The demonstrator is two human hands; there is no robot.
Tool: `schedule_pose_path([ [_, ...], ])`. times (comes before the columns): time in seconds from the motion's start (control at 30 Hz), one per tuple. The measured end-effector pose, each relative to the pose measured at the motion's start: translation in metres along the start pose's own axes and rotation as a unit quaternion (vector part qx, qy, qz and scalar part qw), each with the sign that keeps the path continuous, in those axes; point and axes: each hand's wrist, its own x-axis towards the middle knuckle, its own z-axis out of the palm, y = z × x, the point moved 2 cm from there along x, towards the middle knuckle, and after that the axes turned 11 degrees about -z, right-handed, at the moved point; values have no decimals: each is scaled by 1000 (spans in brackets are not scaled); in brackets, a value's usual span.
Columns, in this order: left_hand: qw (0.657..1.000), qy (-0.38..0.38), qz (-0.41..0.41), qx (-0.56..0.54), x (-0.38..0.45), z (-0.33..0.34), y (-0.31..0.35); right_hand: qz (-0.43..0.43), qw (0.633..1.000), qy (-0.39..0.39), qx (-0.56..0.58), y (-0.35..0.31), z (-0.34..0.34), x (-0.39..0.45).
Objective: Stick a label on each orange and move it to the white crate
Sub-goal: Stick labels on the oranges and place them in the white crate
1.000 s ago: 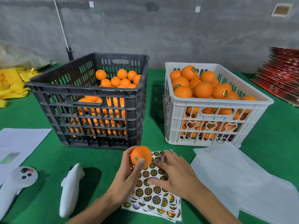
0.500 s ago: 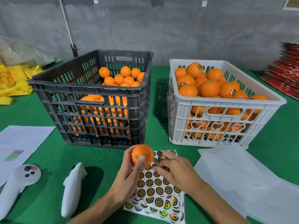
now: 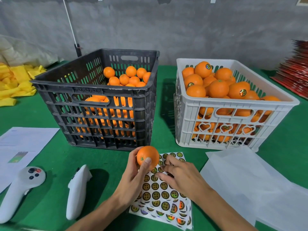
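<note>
My left hand (image 3: 131, 182) holds one orange (image 3: 147, 157) just above the near table, in front of the black crate (image 3: 93, 104), which is partly filled with unlabelled oranges. My right hand (image 3: 180, 176) rests on the sheet of round gold-and-black labels (image 3: 164, 195), fingertips pinched at a label near the sheet's top, right beside the held orange. Whether a label has come off I cannot tell. The white crate (image 3: 236, 104) at the right is heaped with oranges, some showing labels.
Two white controllers (image 3: 20, 189) (image 3: 76, 190) lie on the green table at the near left. A printed paper (image 3: 21, 147) lies left, white sheets (image 3: 250, 185) right. Yellow wrappers (image 3: 13, 84) are piled far left, red cartons (image 3: 295, 77) far right.
My right hand's fingers have curled from flat on the sheet into a pinch at a label near the top. The orange in my left hand has stayed in place.
</note>
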Motion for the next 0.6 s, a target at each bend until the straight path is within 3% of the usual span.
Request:
schedule_pose_path([
  [0.23, 1000, -12, 7, -16, -1, 0, 1, -50, 994, 4, -99, -6, -2, 2],
  [0.37, 1000, -15, 14, -1, -1, 0, 3, 2, 1000, -2, -11, -5, 1, -4],
  [0.6, 1000, -13, 11, -23, -1, 0, 0, 14, 997, -2, 74, 1, 6, -4],
])
